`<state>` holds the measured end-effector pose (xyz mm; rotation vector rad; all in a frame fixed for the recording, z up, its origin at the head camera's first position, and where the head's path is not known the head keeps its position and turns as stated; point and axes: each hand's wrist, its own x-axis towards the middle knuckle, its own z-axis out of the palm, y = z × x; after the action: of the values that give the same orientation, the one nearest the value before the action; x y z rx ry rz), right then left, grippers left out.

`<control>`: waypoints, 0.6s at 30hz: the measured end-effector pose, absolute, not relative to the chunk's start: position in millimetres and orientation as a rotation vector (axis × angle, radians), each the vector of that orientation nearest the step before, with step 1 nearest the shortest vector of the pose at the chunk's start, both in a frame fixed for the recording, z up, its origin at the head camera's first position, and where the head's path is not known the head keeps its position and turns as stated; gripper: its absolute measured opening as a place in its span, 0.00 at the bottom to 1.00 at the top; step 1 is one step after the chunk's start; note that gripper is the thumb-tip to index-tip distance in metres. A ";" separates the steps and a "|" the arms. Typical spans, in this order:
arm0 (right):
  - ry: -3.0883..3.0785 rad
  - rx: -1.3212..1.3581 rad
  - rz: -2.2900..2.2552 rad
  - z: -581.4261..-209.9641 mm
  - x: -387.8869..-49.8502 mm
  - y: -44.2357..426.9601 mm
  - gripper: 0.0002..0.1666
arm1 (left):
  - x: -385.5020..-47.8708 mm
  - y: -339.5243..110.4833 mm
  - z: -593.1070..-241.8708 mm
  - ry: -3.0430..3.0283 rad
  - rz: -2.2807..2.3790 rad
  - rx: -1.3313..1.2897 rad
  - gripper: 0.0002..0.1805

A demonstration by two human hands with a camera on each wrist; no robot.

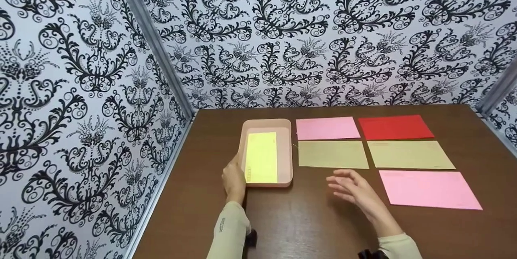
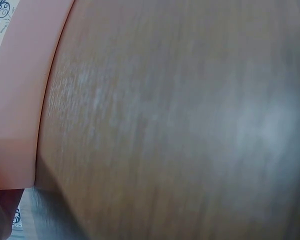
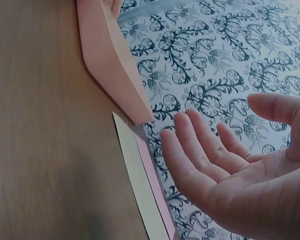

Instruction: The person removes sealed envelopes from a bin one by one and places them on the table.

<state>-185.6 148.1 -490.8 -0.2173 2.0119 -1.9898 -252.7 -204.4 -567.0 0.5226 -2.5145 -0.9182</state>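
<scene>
A shallow pink tray [image 1: 286,154] sits left of the middle of the brown table, with a yellow envelope [image 1: 261,157] lying in it. My left hand [image 1: 234,179] grips the tray's left side near its front corner. Only a small part of that hand shows in the left wrist view, below the tray wall [image 2: 15,100]. My right hand [image 1: 353,189] hovers over the table, palm facing left and fingers loosely spread. Nothing is in it. It is nearest to the left beige envelope [image 1: 333,154]; the right wrist view shows its bare palm [image 3: 230,170].
Right of the tray, flat envelopes lie in rows: a pink one [image 1: 328,128] and a red one [image 1: 396,127] at the back, another beige one [image 1: 411,154] in the middle, and a second pink one [image 1: 430,188] in front. Patterned walls [image 1: 282,41] border the table [image 1: 299,226].
</scene>
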 end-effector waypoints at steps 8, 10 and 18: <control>2.019 -0.256 -1.973 -488.0 -196.5 127.5 0.28 | -254.4 -205.7 -562.7 -2.510 -0.983 0.526 0.24; 2.006 -0.275 -1.977 -487.2 -199.0 122.4 0.26 | -254.5 -206.2 -562.6 -2.504 -0.981 0.532 0.23; 1.971 -0.332 -1.981 -485.2 -206.6 102.1 0.26 | -251.5 -204.6 -566.3 -2.491 -0.966 0.542 0.21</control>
<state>-206.6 102.1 -485.2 -0.3317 1.9707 -1.9811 -251.5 -204.6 -566.3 0.5424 -2.4910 -0.9662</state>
